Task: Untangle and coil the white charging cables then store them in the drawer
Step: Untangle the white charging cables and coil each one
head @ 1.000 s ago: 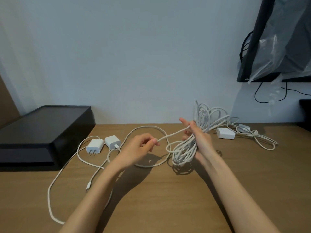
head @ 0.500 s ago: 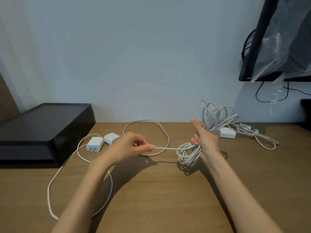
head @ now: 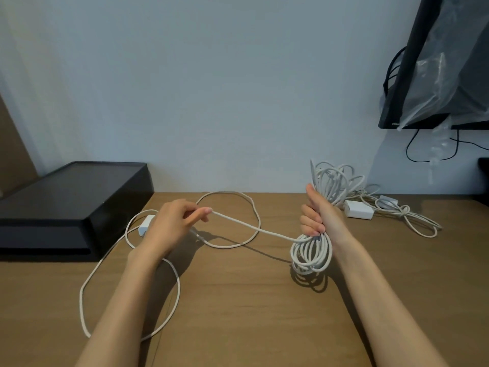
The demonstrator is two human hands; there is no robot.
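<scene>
Both hands are up over the bench and well apart, each with a grip on the same white cable. The right hand is fisted round a coil of it, thumb pointing up. Loops hang below the fist with their shadow on the wood just beneath, and more loops fan out above the fist against the wall. From the bottom of that coil one strand runs taut, up and to the left, straight into the left hand. That hand pinches it between thumb and forefinger, the other fingers curled in. Past the pinch the rest of the cable lies on the bench. A round loop sits flat between the two hands, and a much bigger loop sprawls down the near left, passing under the left forearm. A white plug peeks out just behind the left hand, mostly hidden by it. Over on the right, a second white charger sits on the bench just beside the coil's upper loops, and a second cable lies bunched in a loose tangle, trailing off to the right. A low black box sits far left against the wall. Top right, a dark screen hangs wrapped in clear plastic, thin black wires dangling beneath.
</scene>
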